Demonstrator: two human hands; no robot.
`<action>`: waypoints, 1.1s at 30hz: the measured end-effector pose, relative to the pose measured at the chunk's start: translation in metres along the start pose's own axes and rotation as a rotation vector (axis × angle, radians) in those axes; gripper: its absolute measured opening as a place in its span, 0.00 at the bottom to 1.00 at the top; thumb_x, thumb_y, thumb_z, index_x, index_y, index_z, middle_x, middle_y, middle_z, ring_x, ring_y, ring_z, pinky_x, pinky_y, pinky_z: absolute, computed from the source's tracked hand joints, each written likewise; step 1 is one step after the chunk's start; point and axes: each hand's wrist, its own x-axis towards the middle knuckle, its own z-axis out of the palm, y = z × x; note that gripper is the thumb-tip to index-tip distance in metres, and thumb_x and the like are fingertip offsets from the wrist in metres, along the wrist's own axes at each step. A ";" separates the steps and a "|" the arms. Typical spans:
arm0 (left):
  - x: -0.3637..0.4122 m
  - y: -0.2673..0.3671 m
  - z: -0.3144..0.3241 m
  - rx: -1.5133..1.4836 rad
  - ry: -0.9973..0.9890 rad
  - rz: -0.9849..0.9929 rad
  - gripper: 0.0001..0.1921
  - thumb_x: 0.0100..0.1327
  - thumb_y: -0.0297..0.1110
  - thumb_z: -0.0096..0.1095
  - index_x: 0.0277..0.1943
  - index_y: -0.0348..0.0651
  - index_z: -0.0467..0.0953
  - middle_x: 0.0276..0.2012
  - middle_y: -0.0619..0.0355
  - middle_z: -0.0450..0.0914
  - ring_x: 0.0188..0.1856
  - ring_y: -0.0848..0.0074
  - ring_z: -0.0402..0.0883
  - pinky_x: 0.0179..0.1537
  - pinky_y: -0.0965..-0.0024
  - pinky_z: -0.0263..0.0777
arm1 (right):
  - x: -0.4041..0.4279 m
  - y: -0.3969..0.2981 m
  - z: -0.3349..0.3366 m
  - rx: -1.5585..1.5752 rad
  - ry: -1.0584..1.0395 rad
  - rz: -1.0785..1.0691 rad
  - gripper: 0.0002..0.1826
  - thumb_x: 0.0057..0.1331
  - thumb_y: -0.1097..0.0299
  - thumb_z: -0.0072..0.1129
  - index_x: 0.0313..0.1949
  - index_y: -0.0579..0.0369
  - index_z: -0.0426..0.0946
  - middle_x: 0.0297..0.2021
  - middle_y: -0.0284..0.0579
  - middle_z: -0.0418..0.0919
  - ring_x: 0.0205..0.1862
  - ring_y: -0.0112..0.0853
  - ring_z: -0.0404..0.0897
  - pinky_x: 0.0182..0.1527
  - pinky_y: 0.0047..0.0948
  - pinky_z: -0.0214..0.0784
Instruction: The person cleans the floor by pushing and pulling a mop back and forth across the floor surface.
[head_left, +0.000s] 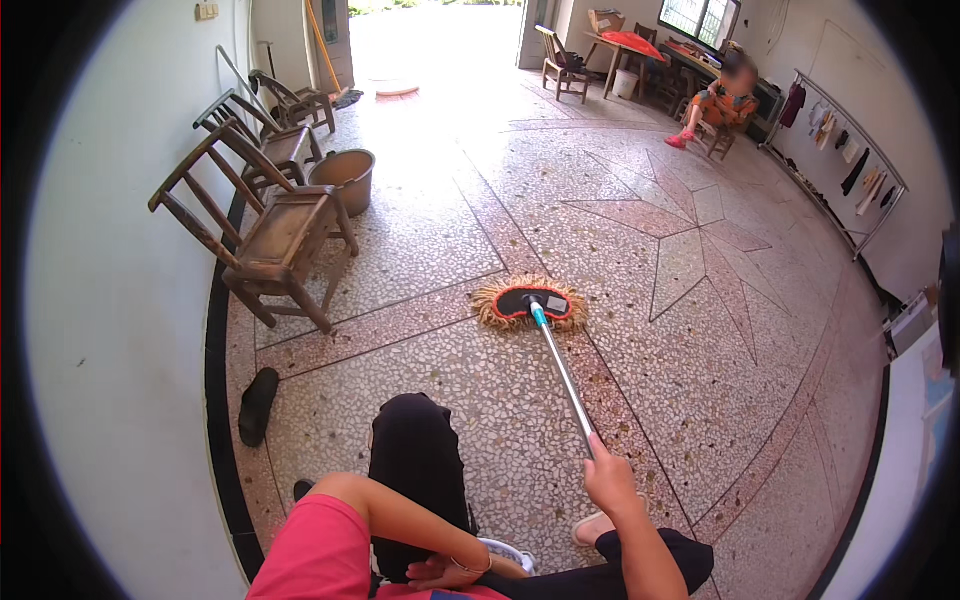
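Observation:
My right hand (611, 484) is closed around the metal pole (566, 375) of a mop. The pole slants away to a mop head (491, 319) lying on the terrazzo floor (420, 360). Beige strands fringe the head's black, red-edged top plate (511, 301). Across my lap lies my left arm in a pink sleeve, with a bracelet at the wrist. My left hand (435, 572) rests low against my body, fingers extended, with nothing visible in it. Beside that wrist shows the rim of a white container (523, 556), mostly hidden by my arm.
Wooden chairs (285, 232) and a brown bucket (352, 180) stand along the left wall. A dark slipper (258, 406) lies near it. Far right, a person (720, 105) sits near a clothes rack (855, 150). A bright doorway (435, 45) opens ahead. Small dark debris dots the floor.

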 end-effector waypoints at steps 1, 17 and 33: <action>-0.003 0.001 -0.001 0.006 0.009 0.003 0.17 0.60 0.40 0.52 0.49 0.39 0.71 0.45 0.51 0.77 0.44 0.73 0.77 0.42 0.69 0.71 | -0.020 0.007 -0.010 0.014 -0.022 -0.007 0.25 0.58 0.66 0.53 0.55 0.55 0.65 0.25 0.61 0.76 0.30 0.54 0.75 0.35 0.47 0.67; -0.039 -0.026 0.010 0.018 0.021 0.017 0.17 0.60 0.40 0.53 0.49 0.39 0.71 0.45 0.51 0.77 0.45 0.73 0.77 0.43 0.70 0.71 | -0.069 -0.059 -0.100 -0.024 -0.182 0.009 0.21 0.55 0.66 0.55 0.50 0.53 0.71 0.27 0.58 0.76 0.31 0.52 0.76 0.36 0.44 0.67; -0.070 -0.061 -0.017 -0.015 0.065 0.041 0.17 0.61 0.40 0.53 0.49 0.38 0.71 0.45 0.51 0.77 0.45 0.74 0.77 0.43 0.71 0.71 | 0.119 -0.077 0.007 -0.008 -0.121 -0.097 0.25 0.60 0.64 0.50 0.58 0.48 0.63 0.29 0.59 0.76 0.32 0.52 0.76 0.37 0.47 0.67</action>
